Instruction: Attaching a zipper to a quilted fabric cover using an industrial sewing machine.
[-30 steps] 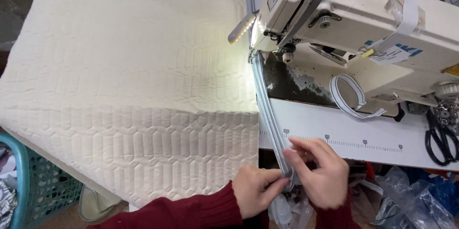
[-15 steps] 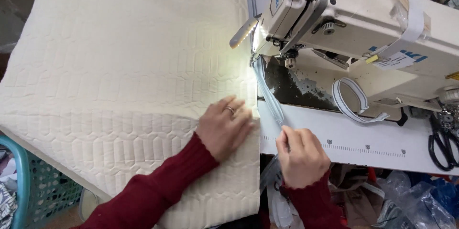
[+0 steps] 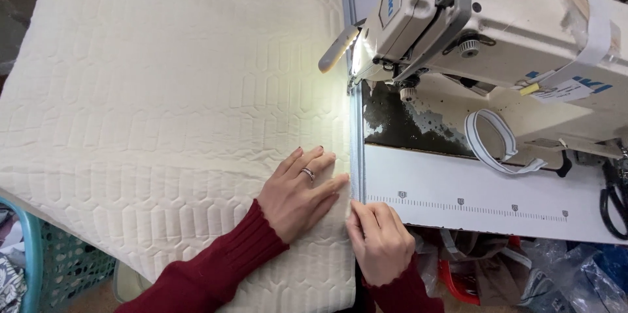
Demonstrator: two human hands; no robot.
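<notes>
Quilt (image 3: 163, 90), cream, stitched in a long hexagon pattern, spread wide over the table and hanging off the near side. Sewing machine (image 3: 497, 32) to the right, its lamp lit over the needle area, head standing on a worn bed with a white ruled strip (image 3: 471, 205) in front. Grey tape (image 3: 355, 149) laid along the quilt's right edge, running straight from the presser foot back toward the hands. Left hand (image 3: 297, 198) open and flat on the quilt just beside that edge, fingers spread, ring on one. Right hand (image 3: 379, 244) loosely curled, fingertips (image 3: 356, 211) pinching the tape and quilt edge together just beside the left. Judged from the lay: edge lined up and fed to the foot, a short length between foot and hands ready, the near overhanging part of the edge not yet reached. Scissors (image 3: 613, 198) at far right, untouched. Teal basket (image 3: 39, 260) at lower left.
</notes>
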